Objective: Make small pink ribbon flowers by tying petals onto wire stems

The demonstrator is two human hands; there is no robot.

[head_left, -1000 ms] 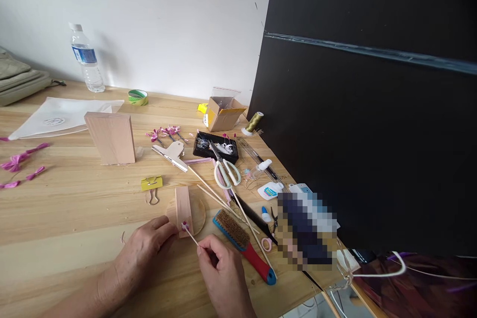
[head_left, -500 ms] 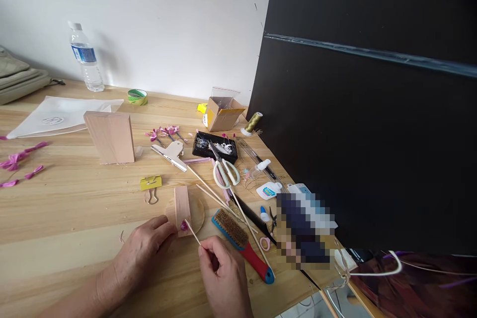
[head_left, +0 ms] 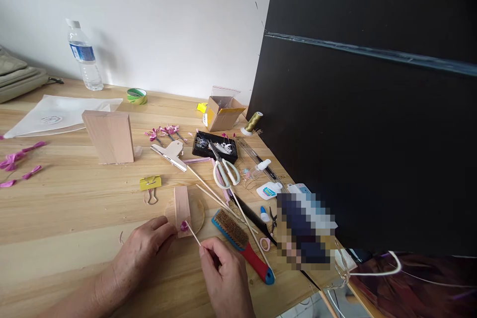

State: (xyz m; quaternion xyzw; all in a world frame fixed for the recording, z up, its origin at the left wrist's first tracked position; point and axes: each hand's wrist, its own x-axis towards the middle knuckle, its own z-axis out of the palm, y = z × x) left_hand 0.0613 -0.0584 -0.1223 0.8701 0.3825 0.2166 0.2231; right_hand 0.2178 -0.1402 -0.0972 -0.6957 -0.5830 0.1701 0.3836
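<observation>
My right hand (head_left: 225, 273) pinches a thin wooden stick (head_left: 194, 233) between thumb and forefinger. The stick's far tip touches a small purple petal-like piece (head_left: 184, 226) on a narrow wooden block (head_left: 182, 203). Beneath the block lies a round wooden disc (head_left: 200, 213). My left hand (head_left: 145, 246) rests at the left of the block with curled fingers, its fingertips against the edge of the block or disc; what they grip is hidden. Just right of the block lies a brush (head_left: 233, 231) with a red and blue handle.
Beyond my hands lie a yellow binder clip (head_left: 150, 183), a metal clip (head_left: 171, 154), scissors (head_left: 225, 171), a comb (head_left: 253, 213) and a black tray (head_left: 197, 149). A wooden block (head_left: 110, 136) stands at left, near a water bottle (head_left: 85, 59). A black panel (head_left: 354, 134) borders the right.
Almost nothing differs. The stick's tip stays at the purple piece, with at most a tiny shift of my right hand. The view has moved slightly.
</observation>
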